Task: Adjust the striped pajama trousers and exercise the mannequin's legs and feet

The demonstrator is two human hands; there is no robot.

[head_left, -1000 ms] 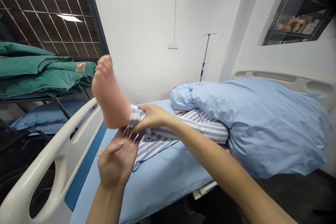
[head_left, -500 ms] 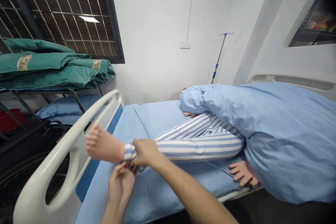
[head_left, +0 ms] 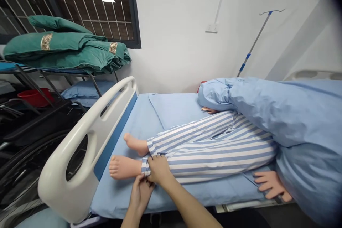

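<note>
On the bed [head_left: 176, 107], striped trousers [head_left: 213, 151] lay stretched out, the nearer foot [head_left: 125, 167] and the farther foot [head_left: 136, 144] sticking out bare, close to the white footboard [head_left: 53, 181]. The right hand [head_left: 159, 169] was closed over the nearer cuff [head_left: 144, 166] from above. The left hand [head_left: 141, 190] touched it from below; whether it pinched the cuff could not be told. Toward the other end, a blue quilt [head_left: 280, 110] covered the top of the trousers, a dummy hand [head_left: 271, 182] jutting from under it
</note>
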